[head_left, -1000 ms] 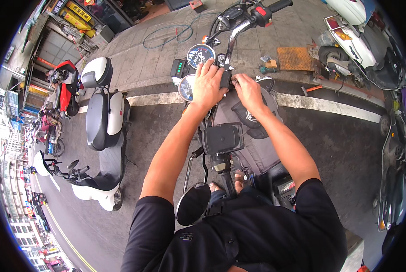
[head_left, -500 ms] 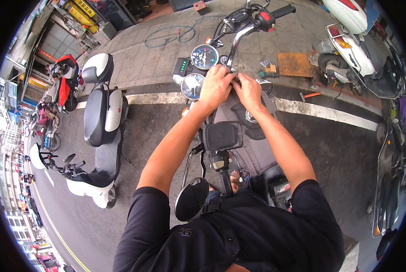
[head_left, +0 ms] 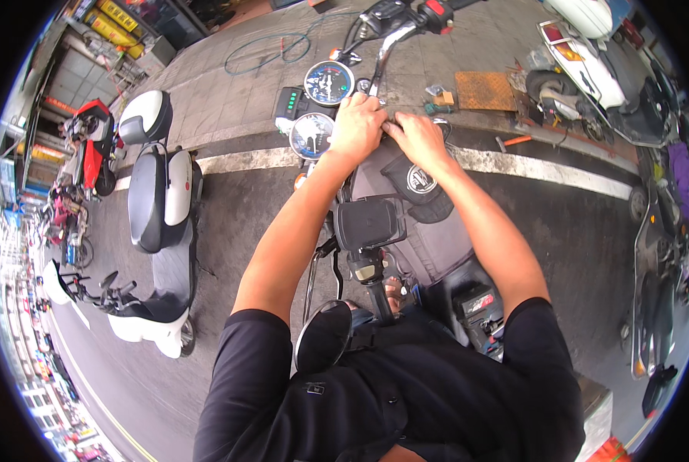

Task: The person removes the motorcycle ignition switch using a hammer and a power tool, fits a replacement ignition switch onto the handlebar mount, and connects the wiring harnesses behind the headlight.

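Both my hands meet over the middle of a motorcycle's chrome handlebar (head_left: 391, 51). My left hand (head_left: 357, 127) lies beside the two round gauges, its fingers curled downward, and covers what is under it. Just right of it, my right hand (head_left: 419, 141) has thumb and fingers pressed together, the tips close to the left fingers. Whatever either hand grips is hidden. The upper gauge (head_left: 330, 82) and lower gauge (head_left: 312, 136) sit left of my hands. Below my right wrist is a grey tank cover (head_left: 437, 242) with a round emblem (head_left: 421, 181).
A black phone holder (head_left: 369, 222) and a round mirror (head_left: 323, 337) are nearer my body. A white-and-black scooter (head_left: 152, 200) stands left. Another white scooter (head_left: 591, 73) is at the far right. An orange-handled hammer (head_left: 514, 142) and a rusty plate (head_left: 486, 91) lie beyond the bike.
The whole view has shifted, with the bike sitting further left and higher. My hands have come slightly apart, the right one moving a little rightward against the bike.
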Demonstrator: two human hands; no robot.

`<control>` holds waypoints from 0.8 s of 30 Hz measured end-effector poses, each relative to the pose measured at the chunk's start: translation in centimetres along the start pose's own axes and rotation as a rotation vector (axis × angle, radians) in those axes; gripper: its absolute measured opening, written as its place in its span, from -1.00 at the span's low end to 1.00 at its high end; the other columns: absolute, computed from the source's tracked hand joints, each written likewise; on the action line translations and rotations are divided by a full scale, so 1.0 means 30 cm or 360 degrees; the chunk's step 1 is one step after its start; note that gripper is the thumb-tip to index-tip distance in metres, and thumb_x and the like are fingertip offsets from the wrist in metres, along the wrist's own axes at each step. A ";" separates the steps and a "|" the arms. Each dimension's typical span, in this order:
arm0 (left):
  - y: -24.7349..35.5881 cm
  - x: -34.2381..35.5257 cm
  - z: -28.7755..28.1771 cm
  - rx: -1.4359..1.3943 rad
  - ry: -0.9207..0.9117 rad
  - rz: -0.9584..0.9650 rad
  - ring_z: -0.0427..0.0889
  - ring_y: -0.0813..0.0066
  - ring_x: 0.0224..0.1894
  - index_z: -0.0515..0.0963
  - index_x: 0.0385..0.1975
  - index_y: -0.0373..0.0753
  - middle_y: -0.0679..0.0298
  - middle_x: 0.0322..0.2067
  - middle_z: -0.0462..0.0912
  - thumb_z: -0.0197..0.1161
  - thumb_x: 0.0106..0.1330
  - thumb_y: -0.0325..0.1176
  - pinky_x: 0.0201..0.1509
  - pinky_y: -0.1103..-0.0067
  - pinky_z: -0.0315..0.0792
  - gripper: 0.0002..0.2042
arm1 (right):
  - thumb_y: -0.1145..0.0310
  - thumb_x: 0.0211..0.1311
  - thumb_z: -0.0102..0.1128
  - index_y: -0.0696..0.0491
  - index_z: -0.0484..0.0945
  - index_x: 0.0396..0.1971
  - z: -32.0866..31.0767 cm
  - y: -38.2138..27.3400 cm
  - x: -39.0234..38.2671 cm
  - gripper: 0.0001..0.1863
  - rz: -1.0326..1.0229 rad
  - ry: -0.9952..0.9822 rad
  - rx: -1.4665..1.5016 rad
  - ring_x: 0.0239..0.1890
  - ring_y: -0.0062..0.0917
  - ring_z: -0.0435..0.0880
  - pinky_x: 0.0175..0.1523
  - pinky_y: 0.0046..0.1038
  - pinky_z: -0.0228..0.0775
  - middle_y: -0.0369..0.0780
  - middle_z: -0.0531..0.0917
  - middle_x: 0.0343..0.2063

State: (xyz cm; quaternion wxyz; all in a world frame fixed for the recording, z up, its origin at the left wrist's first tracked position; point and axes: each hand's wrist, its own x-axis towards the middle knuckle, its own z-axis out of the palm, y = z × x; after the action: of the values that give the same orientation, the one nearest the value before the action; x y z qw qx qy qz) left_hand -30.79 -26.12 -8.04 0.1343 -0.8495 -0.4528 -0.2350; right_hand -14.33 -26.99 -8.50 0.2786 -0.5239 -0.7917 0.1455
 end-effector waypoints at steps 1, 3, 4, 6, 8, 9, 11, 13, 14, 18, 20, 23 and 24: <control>0.000 0.007 -0.001 0.0013 0.0025 0.0028 0.44 0.30 -0.13 0.62 -0.53 -0.12 0.34 -0.38 0.51 0.27 -0.03 -0.38 -0.06 0.39 0.30 -0.94 | 0.14 0.23 0.17 0.11 0.55 -0.32 -0.033 0.001 0.016 -0.69 -0.0033 -0.0013 -0.0001 -0.26 -0.07 0.64 -0.19 -0.11 0.45 -0.01 0.66 -0.39; -0.003 0.015 0.005 -0.0067 0.0046 0.0076 0.45 0.24 -0.19 0.59 -0.50 -0.19 0.29 -0.39 0.50 0.36 -0.06 -0.36 -0.07 0.35 0.32 -0.87 | 0.18 0.21 0.18 0.09 0.54 -0.29 -0.082 0.011 0.032 -0.74 -0.0093 0.0109 0.0384 -0.26 -0.08 0.65 -0.18 -0.11 0.45 -0.02 0.66 -0.38; -0.004 0.020 0.004 -0.0098 0.0034 0.0069 0.45 0.22 -0.20 0.60 -0.51 -0.21 0.28 -0.40 0.50 0.38 -0.07 -0.36 -0.08 0.33 0.32 -0.86 | 0.24 0.21 0.17 0.10 0.52 -0.25 -0.093 0.024 0.046 -0.76 -0.0184 0.0060 0.0434 -0.24 -0.09 0.65 -0.17 -0.18 0.46 -0.02 0.66 -0.37; 0.005 0.021 -0.002 -0.0095 0.0036 0.0030 0.45 0.22 -0.21 0.61 -0.40 -0.18 0.28 -0.40 0.49 0.39 -0.07 -0.36 -0.11 0.33 0.32 -0.80 | 0.36 0.16 0.19 0.12 0.51 -0.20 -0.108 0.040 0.078 -0.76 -0.0373 -0.0119 0.0353 -0.22 -0.13 0.65 -0.16 -0.23 0.46 -0.05 0.66 -0.35; -0.011 0.012 -0.009 -0.0061 0.0015 0.0037 0.45 0.23 -0.22 0.61 -0.33 -0.15 0.29 -0.40 0.48 0.40 -0.06 -0.36 -0.12 0.33 0.32 -0.75 | 0.40 0.08 0.24 0.13 0.50 -0.22 -0.093 0.047 0.098 -0.74 -0.0601 -0.0126 0.0313 -0.22 -0.14 0.64 -0.16 -0.20 0.45 -0.08 0.65 -0.32; -0.008 0.016 -0.009 -0.0038 -0.0025 0.0052 0.45 0.23 -0.22 0.61 -0.29 -0.13 0.30 -0.40 0.48 0.40 -0.06 -0.35 -0.13 0.33 0.31 -0.73 | 0.41 0.07 0.26 0.13 0.50 -0.23 -0.103 0.061 0.098 -0.75 -0.0675 -0.0131 0.0372 -0.22 -0.14 0.64 -0.17 -0.19 0.45 -0.09 0.65 -0.31; -0.005 0.022 -0.014 -0.0048 -0.0055 0.0083 0.45 0.23 -0.21 0.62 -0.28 -0.10 0.31 -0.38 0.49 0.39 -0.05 -0.36 -0.13 0.33 0.32 -0.73 | 0.41 0.06 0.27 0.12 0.50 -0.23 -0.115 0.079 0.099 -0.74 -0.0701 -0.0139 0.0339 -0.22 -0.14 0.63 -0.17 -0.19 0.44 -0.10 0.65 -0.30; 0.000 0.025 -0.020 -0.0090 -0.0050 0.0092 0.45 0.23 -0.21 0.63 -0.27 -0.11 0.32 -0.37 0.50 0.39 -0.04 -0.39 -0.12 0.35 0.32 -0.73 | 0.41 0.06 0.29 0.11 0.50 -0.22 -0.120 0.092 0.101 -0.73 -0.0752 -0.0160 0.0320 -0.22 -0.15 0.63 -0.17 -0.18 0.44 -0.11 0.64 -0.30; 0.000 0.028 -0.029 -0.0075 -0.0119 0.0092 0.45 0.22 -0.19 0.62 -0.23 -0.16 0.28 -0.31 0.50 0.37 -0.03 -0.40 -0.05 0.34 0.33 -0.70 | 0.39 0.07 0.29 0.10 0.50 -0.21 -0.114 0.100 0.108 -0.72 -0.0806 -0.0144 0.0283 -0.21 -0.16 0.63 -0.16 -0.18 0.45 -0.12 0.64 -0.31; -0.010 0.024 -0.085 -0.0232 -0.0288 0.0145 0.44 0.13 -0.02 0.54 -0.13 -0.29 0.17 -0.07 0.47 0.42 -0.10 -0.44 0.11 0.31 0.34 -0.56 | 0.34 0.07 0.30 0.07 0.50 -0.21 -0.095 0.117 0.103 -0.72 -0.0969 -0.0014 0.0139 -0.22 -0.19 0.62 -0.17 -0.18 0.45 -0.14 0.62 -0.35; -0.004 0.025 -0.104 -0.0235 -0.0313 0.0153 0.44 0.13 -0.01 0.54 -0.11 -0.28 0.17 -0.05 0.47 0.43 -0.11 -0.43 0.12 0.31 0.34 -0.54 | 0.35 0.06 0.30 0.06 0.51 -0.28 -0.096 0.110 0.095 -0.77 -0.0950 0.0012 0.0091 -0.24 -0.18 0.63 -0.20 -0.16 0.44 -0.13 0.64 -0.34; -0.013 0.013 -0.107 -0.0220 -0.0356 0.0144 0.42 0.13 0.03 0.53 -0.07 -0.26 0.16 -0.02 0.45 0.46 -0.12 -0.39 0.14 0.32 0.33 -0.49 | 0.36 0.06 0.29 0.05 0.52 -0.34 -0.091 0.094 0.084 -0.82 -0.0918 0.0023 0.0032 -0.26 -0.17 0.64 -0.25 -0.14 0.43 -0.11 0.64 -0.35; -0.012 0.011 -0.101 -0.0204 -0.0348 0.0143 0.42 0.14 0.03 0.53 -0.07 -0.25 0.16 -0.01 0.45 0.46 -0.12 -0.39 0.15 0.32 0.33 -0.49 | 0.36 0.06 0.28 0.04 0.53 -0.34 -0.089 0.096 0.080 -0.83 -0.0892 0.0014 0.0015 -0.26 -0.17 0.64 -0.26 -0.13 0.43 -0.10 0.64 -0.36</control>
State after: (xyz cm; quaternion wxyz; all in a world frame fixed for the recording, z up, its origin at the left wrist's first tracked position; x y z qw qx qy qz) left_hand -31.77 -27.03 -5.26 0.0400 -0.8963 -0.4103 -0.1634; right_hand -11.29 -23.78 -7.16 0.3138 -0.2837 -0.9039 0.0642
